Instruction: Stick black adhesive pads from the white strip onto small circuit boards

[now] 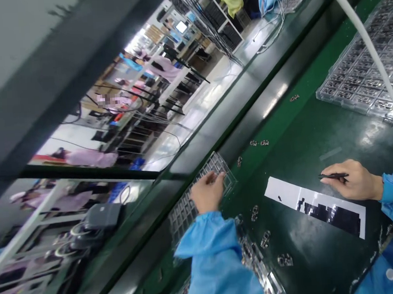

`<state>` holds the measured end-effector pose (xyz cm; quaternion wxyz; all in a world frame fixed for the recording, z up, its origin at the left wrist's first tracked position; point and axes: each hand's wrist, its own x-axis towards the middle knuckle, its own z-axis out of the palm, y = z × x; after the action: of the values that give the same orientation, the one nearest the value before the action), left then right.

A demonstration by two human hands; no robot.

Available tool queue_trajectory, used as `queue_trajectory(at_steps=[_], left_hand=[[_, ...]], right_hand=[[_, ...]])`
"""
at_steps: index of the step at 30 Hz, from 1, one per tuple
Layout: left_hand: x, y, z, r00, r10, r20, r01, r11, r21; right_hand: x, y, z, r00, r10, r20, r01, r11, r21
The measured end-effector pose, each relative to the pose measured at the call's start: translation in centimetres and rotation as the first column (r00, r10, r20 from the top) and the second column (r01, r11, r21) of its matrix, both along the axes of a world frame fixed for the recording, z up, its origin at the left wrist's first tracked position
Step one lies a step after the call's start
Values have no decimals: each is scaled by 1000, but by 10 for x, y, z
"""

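Note:
My left hand [208, 193] is over a clear plastic compartment tray [183, 212] by the rail. Its thumb and fingers are curled together, and whatever they may hold is hidden. My right hand [355, 181] grips black tweezers [333, 175], their tip pointing left, just above a white strip [285, 188]. Black adhesive pieces [334, 218] cover much of that strip's right part, and one small piece lies apart toward its left end. Between my hands, small metal parts [265, 239] are scattered on the green bench [297, 158].
A large clear tray [355, 84] filled with small metal parts stands at the far right, a white cable [365, 30] crossing over it. More packed parts [260, 267] lie beside my left sleeve. A metal rail [248, 117] edges the bench. Beyond it, people work at other benches.

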<state>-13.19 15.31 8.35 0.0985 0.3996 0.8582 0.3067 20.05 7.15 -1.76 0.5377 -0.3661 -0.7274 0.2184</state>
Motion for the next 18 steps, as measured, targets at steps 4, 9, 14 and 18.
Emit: queue_trajectory(at_steps=[4,9,14,18], left_hand=[[44,-77,0,856,-416,-306,397,909,-125],[133,-178,-38,315,-844,-433,834,464,-298],[174,-202,-79,335,-832,-441,815,491,-307],[176,-198,-88,427,-799,-424,763,570,-305]], right_hand=[[3,1,12,998,34,-53,-49,951,-306],[6,5,24,940,147,-309,-337,550,-764],[11,-1,24,939,164,-303,-344,475,-810],[8,-4,19,943,187,-276,-333,508,-795]])
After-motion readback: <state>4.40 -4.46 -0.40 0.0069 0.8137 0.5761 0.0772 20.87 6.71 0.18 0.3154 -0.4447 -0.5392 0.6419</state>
